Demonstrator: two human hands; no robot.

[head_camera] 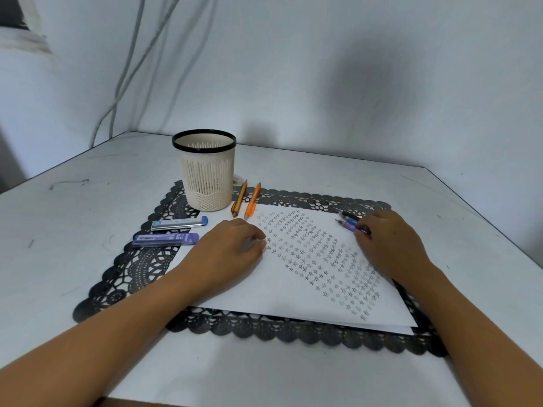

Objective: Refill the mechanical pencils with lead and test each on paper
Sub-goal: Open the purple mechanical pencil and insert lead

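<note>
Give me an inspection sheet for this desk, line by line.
Surface: scuffed white table; black lace placemat under star-marked paper.
Job's things: brown pencil and orange pencil beside the pen cup; blue-capped lead case and purple lead case left of the hands.
Clutter: nothing seen.
Grips: left hand rests on paper, fingertips blurred; right hand covers pencil bunch, hold unclear.
Cables: grey cables on the wall.
Surroundings: bare pale wall.

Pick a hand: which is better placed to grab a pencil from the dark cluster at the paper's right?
Right. The right hand has its fingers on the dark pencils; the left hand rests on the other side of the paper, nearer the lead cases.
</note>
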